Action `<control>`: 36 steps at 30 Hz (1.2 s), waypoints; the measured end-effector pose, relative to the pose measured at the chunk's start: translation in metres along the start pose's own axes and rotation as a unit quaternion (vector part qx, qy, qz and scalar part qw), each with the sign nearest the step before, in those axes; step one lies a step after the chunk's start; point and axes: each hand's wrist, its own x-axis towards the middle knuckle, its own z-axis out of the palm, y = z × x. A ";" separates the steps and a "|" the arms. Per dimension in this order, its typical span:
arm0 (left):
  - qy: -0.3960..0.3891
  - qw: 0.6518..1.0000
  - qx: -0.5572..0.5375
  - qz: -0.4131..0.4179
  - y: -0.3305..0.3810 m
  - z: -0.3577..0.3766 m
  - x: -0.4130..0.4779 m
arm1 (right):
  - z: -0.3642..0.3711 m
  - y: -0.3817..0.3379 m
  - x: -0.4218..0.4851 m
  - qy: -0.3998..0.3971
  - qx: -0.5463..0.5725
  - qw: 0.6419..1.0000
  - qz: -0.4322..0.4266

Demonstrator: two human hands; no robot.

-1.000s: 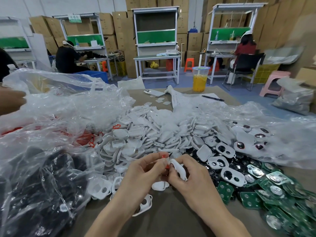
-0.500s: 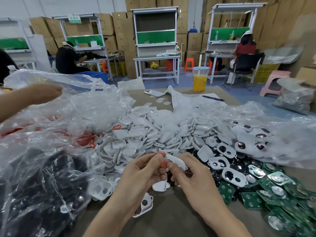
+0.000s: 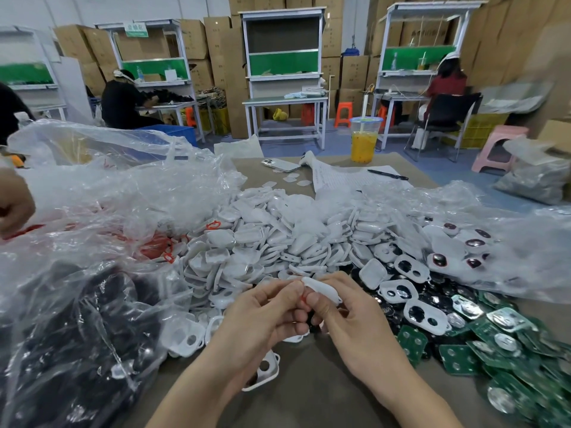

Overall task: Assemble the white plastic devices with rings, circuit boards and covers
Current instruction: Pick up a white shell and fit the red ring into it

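Observation:
My left hand [image 3: 265, 316] and my right hand [image 3: 355, 322] meet in front of me, fingertips together. Between them I hold a white plastic shell [image 3: 323, 291], tilted, with a red ring [image 3: 304, 299] pinched at its left end by both thumbs. A big heap of white shells and covers [image 3: 278, 239] lies just behind my hands. White frames with two holes [image 3: 425, 315] rest on black parts to the right. Green circuit boards [image 3: 494, 344] spread at the right front. More red rings [image 3: 160, 245] show under clear plastic at the left.
A clear bag of black parts [image 3: 77, 335] fills the left front. Another person's hand [image 3: 14, 206] is at the far left edge. A phone [image 3: 279, 164], papers with a pen [image 3: 387, 174] and a cup of orange drink [image 3: 364, 140] stand at the table's far end.
The white shell has turned from upright to lying more flat between my fingertips. The other person's hand at the left reached in, then drew back toward the edge.

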 end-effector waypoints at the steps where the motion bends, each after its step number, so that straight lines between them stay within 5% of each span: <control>1: 0.001 1.000 -0.002 -0.002 0.000 0.000 0.000 | 0.000 0.000 0.000 0.002 0.002 1.000 0.002; 8: 0.021 0.999 -0.027 0.027 0.000 0.000 0.001 | -0.001 -0.006 -0.001 -0.007 0.094 0.992 0.085; 12: 0.070 0.988 0.081 0.112 0.001 0.003 -0.002 | -0.004 -0.009 0.002 -0.009 0.195 0.970 0.146; 21: 0.095 0.955 0.191 0.206 -0.003 0.008 -0.008 | -0.006 -0.006 0.005 0.020 0.271 0.956 0.111; 30: 0.085 0.934 0.219 0.269 -0.011 0.007 -0.005 | -0.005 -0.012 0.000 0.002 0.209 0.975 0.080; 36: 0.122 0.877 0.310 0.346 -0.017 0.001 0.000 | -0.003 -0.020 -0.003 0.002 0.183 0.982 0.045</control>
